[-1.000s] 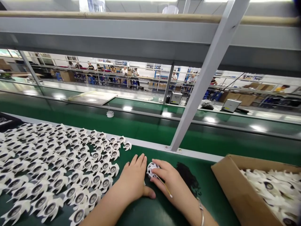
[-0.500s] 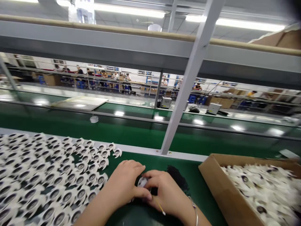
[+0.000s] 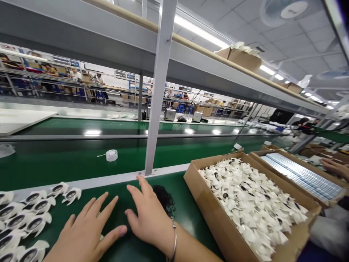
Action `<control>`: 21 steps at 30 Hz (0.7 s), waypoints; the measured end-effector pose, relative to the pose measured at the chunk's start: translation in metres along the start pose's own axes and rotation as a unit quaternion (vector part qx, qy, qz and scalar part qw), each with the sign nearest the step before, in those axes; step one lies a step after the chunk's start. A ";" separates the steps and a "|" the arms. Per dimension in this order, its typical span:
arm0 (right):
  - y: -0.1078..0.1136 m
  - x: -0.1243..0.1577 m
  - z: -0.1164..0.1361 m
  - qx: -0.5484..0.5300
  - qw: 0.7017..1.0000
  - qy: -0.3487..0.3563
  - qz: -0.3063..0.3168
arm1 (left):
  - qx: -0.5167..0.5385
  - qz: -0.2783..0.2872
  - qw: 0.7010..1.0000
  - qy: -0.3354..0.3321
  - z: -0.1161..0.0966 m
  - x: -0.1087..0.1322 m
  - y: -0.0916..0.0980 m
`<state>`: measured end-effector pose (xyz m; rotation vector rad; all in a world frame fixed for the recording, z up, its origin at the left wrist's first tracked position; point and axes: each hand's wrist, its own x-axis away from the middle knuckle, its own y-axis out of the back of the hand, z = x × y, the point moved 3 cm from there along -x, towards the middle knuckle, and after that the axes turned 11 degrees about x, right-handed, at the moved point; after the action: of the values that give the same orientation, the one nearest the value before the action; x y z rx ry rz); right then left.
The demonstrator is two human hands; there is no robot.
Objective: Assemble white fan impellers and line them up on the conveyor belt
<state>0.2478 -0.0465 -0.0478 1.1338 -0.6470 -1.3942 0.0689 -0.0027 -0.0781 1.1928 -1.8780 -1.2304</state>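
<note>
Head view: cardboard box beside hands

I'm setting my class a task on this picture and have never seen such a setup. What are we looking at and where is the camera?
This is one view from a camera worn on a person's head, looking forward and down, so the hands at the bottom are the wearer's. The left hand and right hand, with a bangle on the wrist, lie open on a green conveyor belt and appear to hold nothing. Rows of white finned parts with dark round centres lie to the left; a cardboard box heaped with more stands to the right. At the far right, another person's hand shows.
</note>
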 end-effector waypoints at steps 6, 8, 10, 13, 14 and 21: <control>-0.002 -0.002 -0.004 -0.009 1.000 0.016 -0.014 | -0.072 0.042 0.995 0.053 -0.023 0.006 -0.007; -0.004 -0.001 -0.007 -0.009 0.999 0.017 -0.029 | -0.048 0.040 0.998 0.032 -0.034 0.010 -0.002; -0.007 0.000 -0.011 -0.002 0.999 0.021 -0.043 | -0.015 0.036 0.999 0.019 -0.041 0.013 0.003; -0.014 -0.002 -0.021 0.017 0.996 0.046 -0.075 | 0.017 0.038 0.999 0.005 -0.038 0.013 0.008; -0.016 -0.004 -0.024 0.022 0.995 0.054 -0.081 | 0.013 0.034 0.999 0.014 -0.032 0.012 0.009; -0.020 -0.007 -0.035 0.055 0.987 0.084 -0.126 | -0.091 0.022 0.985 0.146 0.017 0.012 0.036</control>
<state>0.2696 -0.0286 -0.0767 1.4438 -0.4749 -1.4677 0.0367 -0.0008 -0.0519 1.1566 -1.5356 -1.1109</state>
